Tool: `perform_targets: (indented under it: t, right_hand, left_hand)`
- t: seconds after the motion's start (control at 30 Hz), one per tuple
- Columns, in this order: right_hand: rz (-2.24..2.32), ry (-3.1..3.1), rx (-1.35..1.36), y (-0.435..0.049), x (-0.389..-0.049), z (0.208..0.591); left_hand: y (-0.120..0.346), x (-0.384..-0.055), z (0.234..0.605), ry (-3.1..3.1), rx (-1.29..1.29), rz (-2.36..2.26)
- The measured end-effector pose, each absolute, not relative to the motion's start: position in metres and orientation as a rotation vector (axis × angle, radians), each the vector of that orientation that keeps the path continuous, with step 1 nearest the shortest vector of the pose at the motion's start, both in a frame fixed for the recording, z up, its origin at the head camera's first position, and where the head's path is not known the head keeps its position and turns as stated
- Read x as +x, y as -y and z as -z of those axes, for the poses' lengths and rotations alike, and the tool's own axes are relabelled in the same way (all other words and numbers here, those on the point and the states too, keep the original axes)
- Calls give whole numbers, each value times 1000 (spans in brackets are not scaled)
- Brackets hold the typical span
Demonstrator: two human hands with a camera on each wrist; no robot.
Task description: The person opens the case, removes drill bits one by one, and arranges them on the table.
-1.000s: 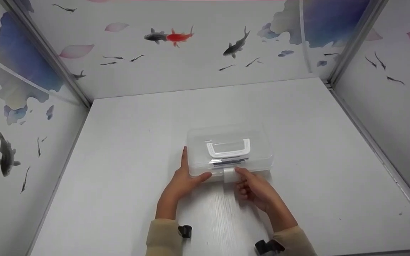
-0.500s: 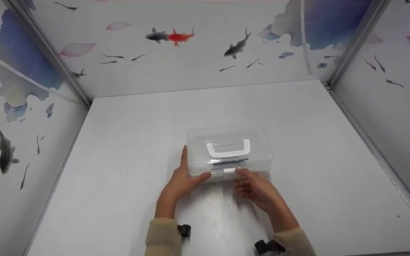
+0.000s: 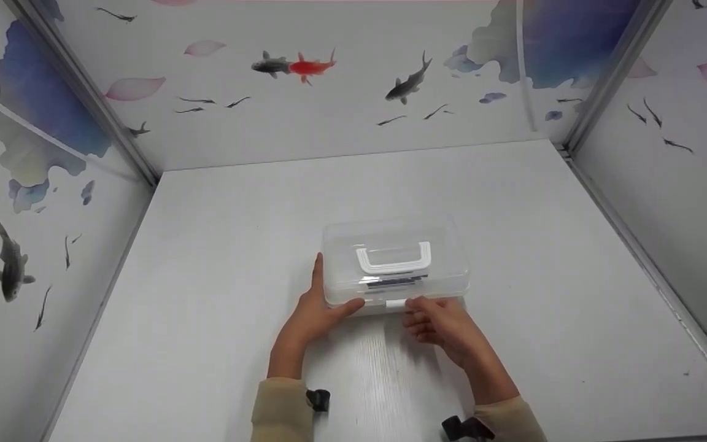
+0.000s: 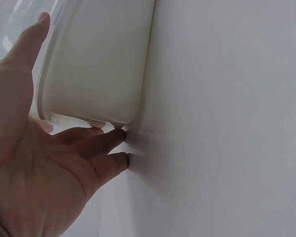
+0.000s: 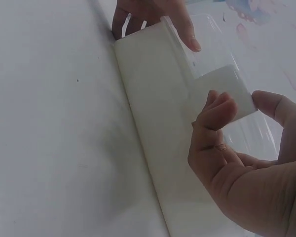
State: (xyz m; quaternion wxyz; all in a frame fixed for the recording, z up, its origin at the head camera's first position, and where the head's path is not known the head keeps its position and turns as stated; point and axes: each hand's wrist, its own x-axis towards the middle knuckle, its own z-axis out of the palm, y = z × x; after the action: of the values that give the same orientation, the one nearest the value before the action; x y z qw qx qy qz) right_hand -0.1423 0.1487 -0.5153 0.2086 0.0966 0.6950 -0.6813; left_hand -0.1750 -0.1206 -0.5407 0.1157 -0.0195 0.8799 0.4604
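Observation:
On the white table stands a clear plastic storage box [image 3: 338, 258], lid down, with a white carrying handle [image 3: 394, 268] on top. Something dark and flat [image 3: 396, 281] shows through the lid. My left hand [image 3: 312, 322] braces the box's near left corner: the thumb lies along the front, and the straight fingers touch the left side, low by the table in the left wrist view. With thumb and fingers, my right hand [image 3: 442, 325] pinches the white latch [image 5: 224, 89] at the middle of the front. Its other fingers are curled below the latch.
White panels [image 3: 353, 129] printed with fish and petals wall in the table [image 3: 218, 258] at the back and both sides. Metal posts [image 3: 77, 86] mark the back corners. Small black devices [image 3: 318, 400] sit by both sleeves [image 3: 283, 408].
The right thumb has shifted slightly toward me along with the latch, whose visible strip in the head view looks lower and narrower. The left hand and the box stay in place.

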Motion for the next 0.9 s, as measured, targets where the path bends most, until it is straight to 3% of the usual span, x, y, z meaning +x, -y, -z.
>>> perform_targets:
  t: [0.43,0.9]
  right_hand:
    - [1769,-1950,112,-160,-138,521]
    - [1701,-2113,280,-167,-139,524]
  left_hand:
    - [120,-174,541,-2590,-58,-1332]
    - [121,-175,541,-2580,-34,-1355]
